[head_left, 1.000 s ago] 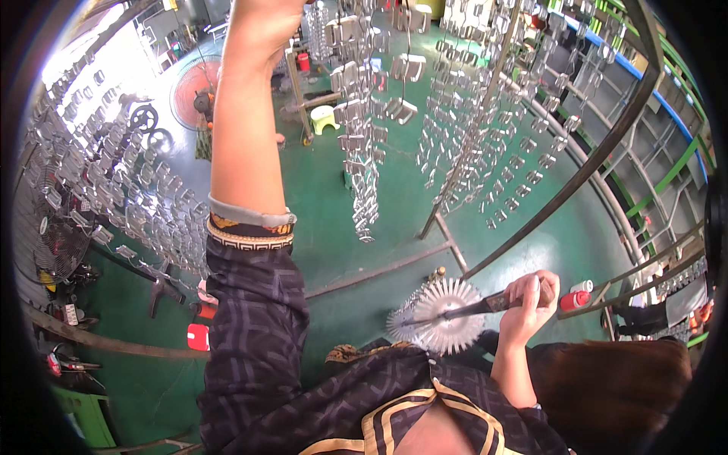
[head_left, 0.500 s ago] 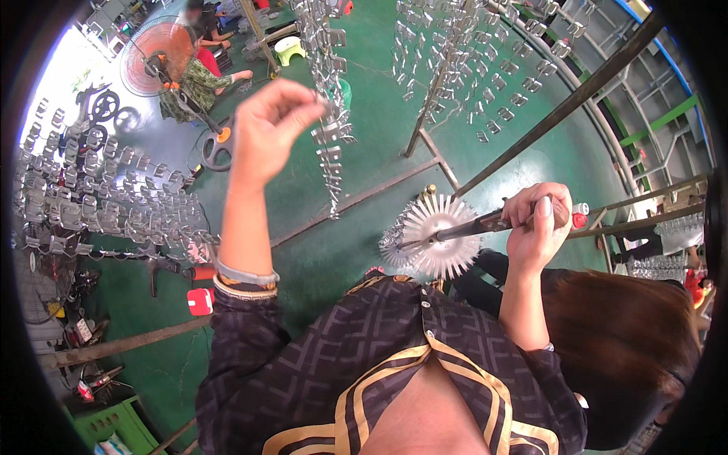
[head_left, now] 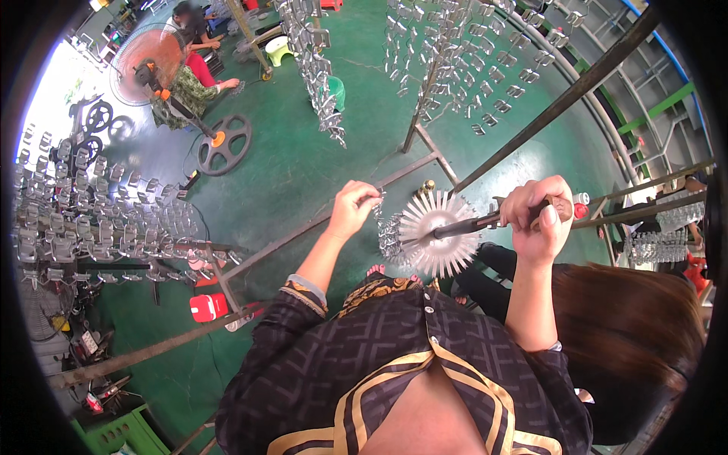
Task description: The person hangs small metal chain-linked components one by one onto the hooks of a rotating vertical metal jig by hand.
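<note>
My right hand (head_left: 540, 216) is closed around the handle end of a dark metal rod (head_left: 466, 227). At the rod's other end sits a pale disc (head_left: 447, 260) with flat strips fanning out around it. A bunch of small shiny metal pieces (head_left: 390, 235) hangs at the disc's left side. My left hand (head_left: 353, 210) is just left of that bunch, thumb and forefinger pinched together at the top of the metal pieces. What exactly sits between those fingertips is too small to make out.
Strings of bent metal clips (head_left: 311, 68) hang ahead, with more at the upper right and on a rack at left. A standing fan (head_left: 144, 72) is at the upper left, near a seated person. Metal bars (head_left: 561, 98) cross the space. Someone's dark-haired head (head_left: 622, 334) is close at right.
My left hand has come down and to the right, from a hanging string of clips to beside the disc. My right hand stays on the rod, almost in place.
</note>
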A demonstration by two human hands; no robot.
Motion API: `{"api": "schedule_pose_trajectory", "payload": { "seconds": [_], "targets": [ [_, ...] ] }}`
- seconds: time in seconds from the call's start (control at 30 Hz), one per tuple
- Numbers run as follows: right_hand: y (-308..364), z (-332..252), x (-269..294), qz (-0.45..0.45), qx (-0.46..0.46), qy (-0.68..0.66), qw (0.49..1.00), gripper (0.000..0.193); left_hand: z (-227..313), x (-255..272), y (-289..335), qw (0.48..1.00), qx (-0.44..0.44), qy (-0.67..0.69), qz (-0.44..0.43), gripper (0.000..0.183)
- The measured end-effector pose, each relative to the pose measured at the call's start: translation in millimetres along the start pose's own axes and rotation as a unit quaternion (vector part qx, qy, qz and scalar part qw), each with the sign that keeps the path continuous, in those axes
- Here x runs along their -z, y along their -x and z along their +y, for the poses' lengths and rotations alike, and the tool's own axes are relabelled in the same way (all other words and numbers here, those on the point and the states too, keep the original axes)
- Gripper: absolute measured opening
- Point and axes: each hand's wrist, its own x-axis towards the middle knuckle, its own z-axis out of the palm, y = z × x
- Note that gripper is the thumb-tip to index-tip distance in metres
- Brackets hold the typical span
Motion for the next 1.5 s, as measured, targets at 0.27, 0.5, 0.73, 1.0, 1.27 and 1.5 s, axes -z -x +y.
{"api": "schedule_pose_trajectory", "payload": {
  "seconds": [0.27, 0.5, 0.73, 1.0, 1.27, 1.5],
  "targets": [
    [-2.5, 0.9, 3.5, -0.016, 0.000, -0.011, 1.000, 0.031, -37.7, -45.4, 8.3, 0.993, -0.068, -0.072, -0.063, 0.010],
    [-2.5, 0.6, 5.5, -0.023, -0.003, -0.017, 1.000, 0.032, -48.6, -60.1, 7.6, 0.986, -0.079, -0.094, -0.109, 0.010],
    [0.3, 1.1, 8.0, -0.027, -0.012, -0.026, 0.999, 0.032, -54.5, -67.7, 9.9, 0.984, -0.067, -0.106, -0.127, 0.012],
    [-3.0, 3.7, 7.0, -0.019, -0.011, -0.069, 0.997, 0.030, -52.8, -59.2, 5.0, 0.980, -0.018, -0.099, -0.170, 0.013],
    [-2.3, 4.3, 11.0, -0.003, -0.009, -0.061, 0.998, 0.031, 159.2, 90.7, -101.5, 0.978, -0.190, -0.023, -0.080, 0.011],
    [-0.6, 0.5, 2.9, 0.011, -0.007, -0.053, 0.999, 0.034, 309.0, 212.7, -180.2, 0.899, -0.293, -0.023, 0.325, 0.014]
  ]
}}
